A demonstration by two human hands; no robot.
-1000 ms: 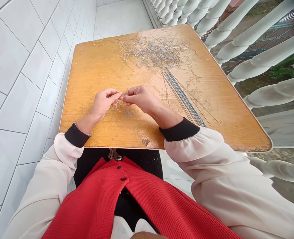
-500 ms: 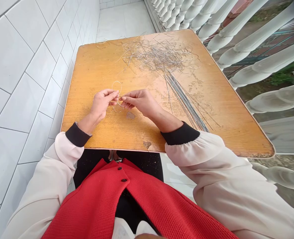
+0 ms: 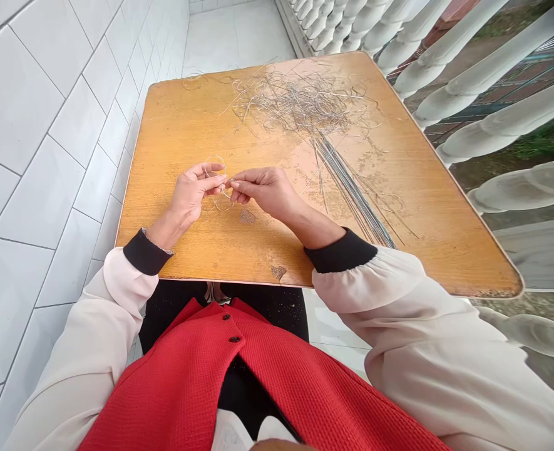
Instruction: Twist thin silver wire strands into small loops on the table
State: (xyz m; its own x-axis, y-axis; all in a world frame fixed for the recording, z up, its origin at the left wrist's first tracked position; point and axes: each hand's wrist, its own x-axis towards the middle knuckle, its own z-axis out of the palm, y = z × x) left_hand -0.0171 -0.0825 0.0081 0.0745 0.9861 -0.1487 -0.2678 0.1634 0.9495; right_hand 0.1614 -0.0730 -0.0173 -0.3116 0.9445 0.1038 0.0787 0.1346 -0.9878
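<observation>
A thin wire bent into loops (image 3: 216, 156) is between my two hands, above the near left part of the table. My left hand (image 3: 189, 191) pinches it between thumb and fingers, with one loop standing up around the fingertips. From the right, my right hand (image 3: 270, 191) pinches the same wire close to the left fingertips. Where the wire crosses between the fingers is hidden. Below the hands another thin wire loop (image 3: 223, 207) shows; whether it lies on the table or hangs from the held wire I cannot tell.
The wooden table (image 3: 173, 131) bears a tangled heap of thin wire (image 3: 305, 100) at the back. A bundle of straight wires (image 3: 354, 188) lies right of my right hand. A white tiled wall (image 3: 46, 156) runs along the left, a white baluster railing (image 3: 483, 119) along the right.
The upper wire loop has tipped left and down, nearer my left fingertips. My left index finger has lifted slightly; both hands keep about the same place and their pinch.
</observation>
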